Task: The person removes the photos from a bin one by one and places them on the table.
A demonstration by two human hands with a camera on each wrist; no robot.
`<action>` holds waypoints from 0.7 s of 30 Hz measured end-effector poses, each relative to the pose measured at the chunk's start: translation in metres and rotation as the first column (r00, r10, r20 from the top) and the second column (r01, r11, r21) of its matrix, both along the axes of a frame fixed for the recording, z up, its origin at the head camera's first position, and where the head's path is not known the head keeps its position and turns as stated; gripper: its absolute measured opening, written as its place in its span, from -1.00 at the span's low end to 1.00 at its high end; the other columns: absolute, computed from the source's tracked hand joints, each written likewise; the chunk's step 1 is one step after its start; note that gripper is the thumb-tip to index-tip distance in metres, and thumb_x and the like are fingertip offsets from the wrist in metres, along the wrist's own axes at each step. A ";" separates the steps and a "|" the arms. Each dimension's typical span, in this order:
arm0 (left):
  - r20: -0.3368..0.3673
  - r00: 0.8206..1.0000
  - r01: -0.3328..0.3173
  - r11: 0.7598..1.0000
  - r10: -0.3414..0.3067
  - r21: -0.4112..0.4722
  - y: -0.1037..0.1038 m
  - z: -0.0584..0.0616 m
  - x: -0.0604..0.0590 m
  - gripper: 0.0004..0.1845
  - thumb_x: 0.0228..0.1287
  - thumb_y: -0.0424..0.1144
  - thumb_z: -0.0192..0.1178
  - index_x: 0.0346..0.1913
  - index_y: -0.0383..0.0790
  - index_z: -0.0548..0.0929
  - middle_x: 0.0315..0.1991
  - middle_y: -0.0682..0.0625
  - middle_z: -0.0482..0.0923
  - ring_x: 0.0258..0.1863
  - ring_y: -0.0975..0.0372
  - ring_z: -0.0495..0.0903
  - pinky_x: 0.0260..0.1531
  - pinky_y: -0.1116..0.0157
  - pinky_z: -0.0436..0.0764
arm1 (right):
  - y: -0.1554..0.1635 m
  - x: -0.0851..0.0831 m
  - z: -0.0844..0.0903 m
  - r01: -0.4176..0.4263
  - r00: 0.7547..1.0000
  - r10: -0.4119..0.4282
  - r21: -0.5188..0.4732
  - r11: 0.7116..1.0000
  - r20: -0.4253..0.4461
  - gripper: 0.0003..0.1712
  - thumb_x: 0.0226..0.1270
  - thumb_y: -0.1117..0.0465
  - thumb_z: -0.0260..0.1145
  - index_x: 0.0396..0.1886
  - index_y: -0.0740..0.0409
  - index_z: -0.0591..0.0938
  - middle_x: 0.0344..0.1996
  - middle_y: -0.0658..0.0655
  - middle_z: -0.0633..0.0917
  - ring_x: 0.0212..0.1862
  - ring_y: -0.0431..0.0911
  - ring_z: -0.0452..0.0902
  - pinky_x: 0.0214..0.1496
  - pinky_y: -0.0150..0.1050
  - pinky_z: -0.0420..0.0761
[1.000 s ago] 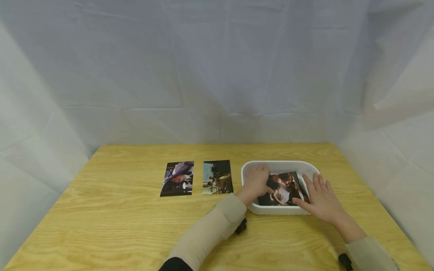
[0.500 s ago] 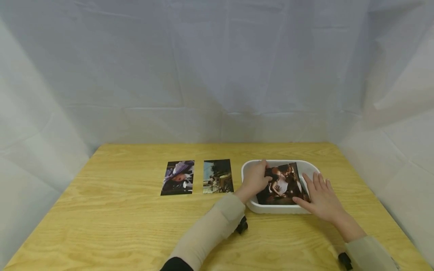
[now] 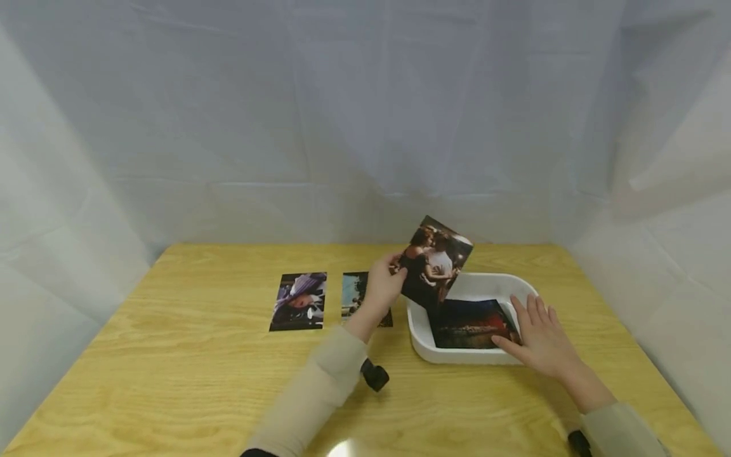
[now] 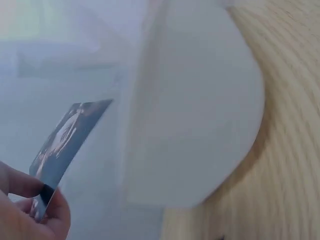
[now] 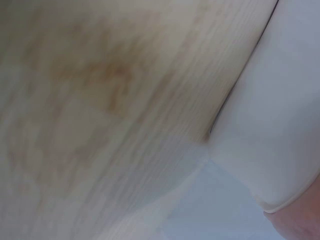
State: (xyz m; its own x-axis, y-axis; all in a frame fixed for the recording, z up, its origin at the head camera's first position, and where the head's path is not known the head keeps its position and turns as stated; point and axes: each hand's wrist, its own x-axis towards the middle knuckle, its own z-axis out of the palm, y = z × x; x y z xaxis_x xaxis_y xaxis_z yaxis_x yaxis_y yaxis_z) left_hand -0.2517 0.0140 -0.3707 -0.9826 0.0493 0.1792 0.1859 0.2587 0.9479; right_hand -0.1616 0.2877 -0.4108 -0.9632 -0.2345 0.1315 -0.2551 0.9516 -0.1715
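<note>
My left hand (image 3: 384, 285) pinches a photo card (image 3: 435, 261) by its left edge, tilted and raised above the left part of a white tray (image 3: 421, 339). In the left wrist view, thumb and fingers grip the same photo (image 4: 70, 135) near one end, beside the tray's outer wall (image 4: 195, 110). Inside the tray lies another dark photo card (image 3: 471, 325) with red in it. My right hand (image 3: 542, 339) rests at the tray's right rim with fingers spread, the thumb reaching over the front edge. Only a bit of that hand (image 5: 300, 220) shows in the right wrist view.
Two photo cards lie on the wooden table (image 3: 188, 355) left of the tray: a purple-toned one (image 3: 299, 301) and a blue and dark one (image 3: 353, 291), the latter partly covered by the left hand and wrist. White sheeting (image 3: 354, 127) hangs behind and at both sides.
My left hand has lifted the top photo out of the tray, up and to the left, uncovering the dark red one beneath. The right hand has stayed at the rim.
</note>
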 end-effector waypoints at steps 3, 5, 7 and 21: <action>0.130 0.992 -0.022 0.990 0.004 0.137 -0.028 0.006 0.000 -0.62 0.14 -0.52 0.03 0.07 -0.38 0.44 -0.10 -0.20 0.46 -0.14 0.05 0.47 -0.24 0.23 0.50 | 0.000 0.000 0.001 -0.002 1.000 0.002 -0.005 1.000 0.006 0.04 0.15 -0.28 0.06 0.31 0.42 -0.04 0.20 0.62 -0.09 0.24 0.40 -0.24 0.17 0.23 -0.19; 0.194 0.981 -0.034 0.978 -0.007 0.206 -0.049 0.008 0.001 -0.60 0.15 -0.53 0.02 0.10 -0.39 0.40 -0.05 -0.22 0.42 -0.13 0.04 0.46 -0.23 0.21 0.50 | -0.001 0.000 0.001 -0.002 1.000 0.002 -0.009 1.000 0.009 0.04 0.15 -0.28 0.06 0.31 0.41 -0.04 0.20 0.62 -0.09 0.24 0.40 -0.24 0.17 0.23 -0.20; 0.245 0.970 -0.053 0.972 -0.005 0.230 -0.071 0.009 0.002 -0.60 0.18 -0.53 0.00 0.11 -0.38 0.37 -0.02 -0.23 0.39 -0.13 0.02 0.46 -0.23 0.18 0.51 | -0.001 0.001 0.001 0.000 1.000 0.000 -0.013 1.000 0.012 0.04 0.15 -0.28 0.05 0.31 0.42 -0.04 0.20 0.63 -0.10 0.24 0.40 -0.25 0.18 0.23 -0.21; 0.346 0.918 -0.262 0.951 0.193 0.164 -0.252 -0.015 0.019 -0.48 0.16 -0.52 -0.03 0.19 -0.55 0.12 -0.11 -0.15 0.30 -0.42 0.37 0.45 -0.44 0.39 0.54 | -0.007 -0.001 0.004 -0.013 1.000 0.013 -0.008 1.000 0.011 0.04 0.15 -0.28 0.05 0.30 0.42 -0.03 0.19 0.64 -0.08 0.22 0.42 -0.23 0.16 0.24 -0.20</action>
State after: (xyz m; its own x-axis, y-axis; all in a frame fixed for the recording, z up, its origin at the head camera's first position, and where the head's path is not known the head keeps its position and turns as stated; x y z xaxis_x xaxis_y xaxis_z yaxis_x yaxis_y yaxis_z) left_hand -0.2329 -0.2379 -0.3862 -0.9684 -0.1859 -0.1662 -0.1788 0.0531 0.9825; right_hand -0.1628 0.2807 -0.4067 -0.9613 -0.2464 0.1231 -0.2659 0.9468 -0.1815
